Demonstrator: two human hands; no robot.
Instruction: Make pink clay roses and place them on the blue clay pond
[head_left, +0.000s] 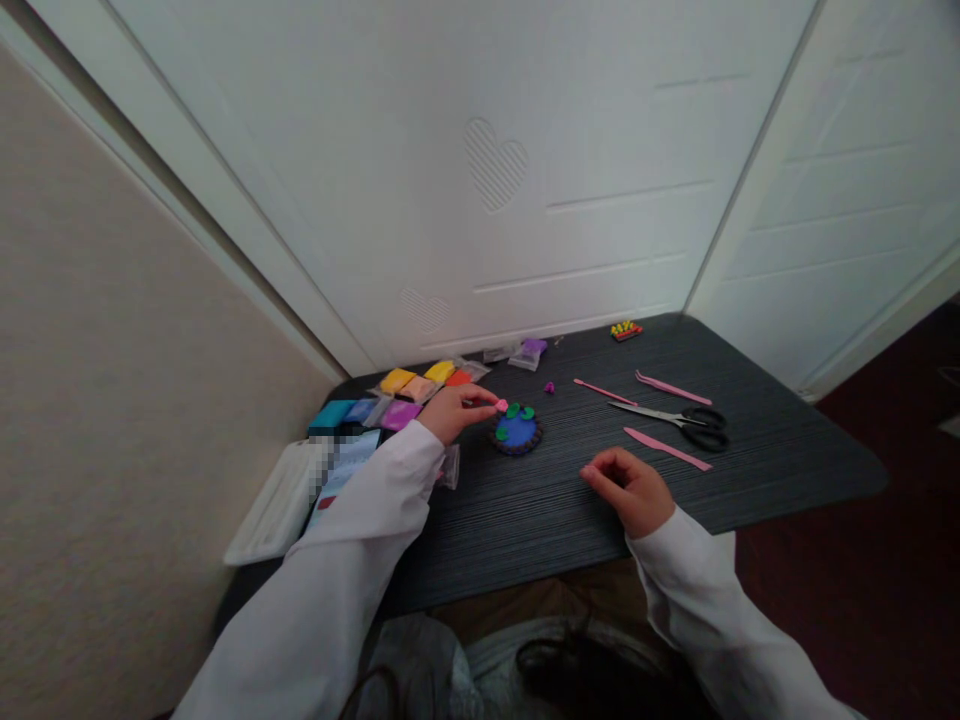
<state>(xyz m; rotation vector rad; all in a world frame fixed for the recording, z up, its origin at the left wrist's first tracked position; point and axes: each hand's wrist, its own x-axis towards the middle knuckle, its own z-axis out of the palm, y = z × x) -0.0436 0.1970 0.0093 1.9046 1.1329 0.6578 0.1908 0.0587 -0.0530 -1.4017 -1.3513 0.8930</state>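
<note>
A round clay pond (517,428) lies on the dark table, with a blue middle, a dark braided-looking rim and several green leaf-like pieces (502,433). My left hand (450,412) reaches to its upper left edge, thumb and finger pinched on a small pink clay piece (502,405), perhaps a flower. Whether that piece rests on the rim or just above it I cannot tell. To the right of the pond, my right hand (630,488) is held over the table with its fingers curled and fingertips together; anything between them is hidden. A small purple clay lump (550,387) lies behind.
On the right lie black-handled scissors (675,418), pink tweezers (673,387), a pink clay knife (666,449) and a thin pink stick tool (604,391). Several colored clay packets (397,380) and a white tray (277,500) sit left. A white panel wall (585,240) stands behind.
</note>
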